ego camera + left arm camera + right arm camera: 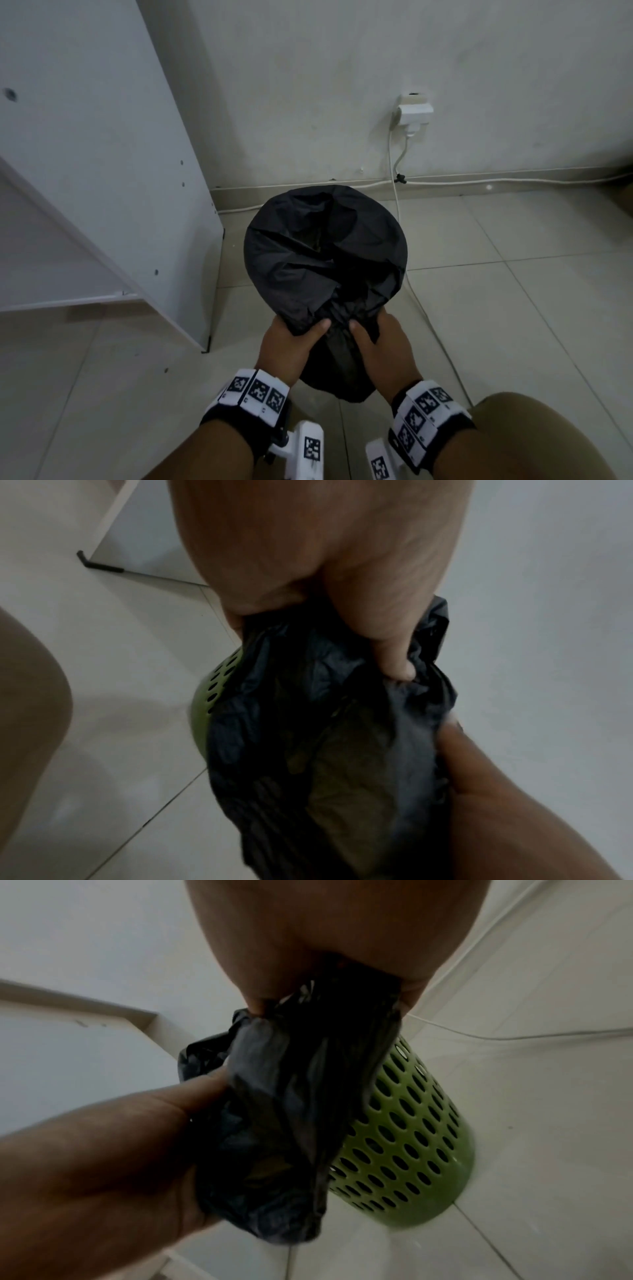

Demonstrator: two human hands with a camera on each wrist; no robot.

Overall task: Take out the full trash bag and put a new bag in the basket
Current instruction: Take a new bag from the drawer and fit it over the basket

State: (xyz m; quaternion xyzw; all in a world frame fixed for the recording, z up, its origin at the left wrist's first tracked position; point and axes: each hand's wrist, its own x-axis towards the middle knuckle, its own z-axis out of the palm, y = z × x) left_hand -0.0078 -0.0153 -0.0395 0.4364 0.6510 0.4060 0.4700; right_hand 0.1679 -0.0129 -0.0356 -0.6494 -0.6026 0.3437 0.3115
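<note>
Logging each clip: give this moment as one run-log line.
left hand: grips black bag edge | right hand: grips bag edge | bag: over green basket | floor

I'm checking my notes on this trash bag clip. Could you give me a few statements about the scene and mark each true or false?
1. Both hands grip the black trash bag. True: the left hand and right hand pinch its near edge.
2. The basket is solid red plastic. False: it is green, with rows of oval holes.
3. The bag is draped over the basket's mouth. True.
4. A white cord runs from the wall plug down to the floor. True.
5. The basket lies on its side on a table. False: it stands on the tiled floor.
6. The left hand is open and idle. False: it holds the bag.
</note>
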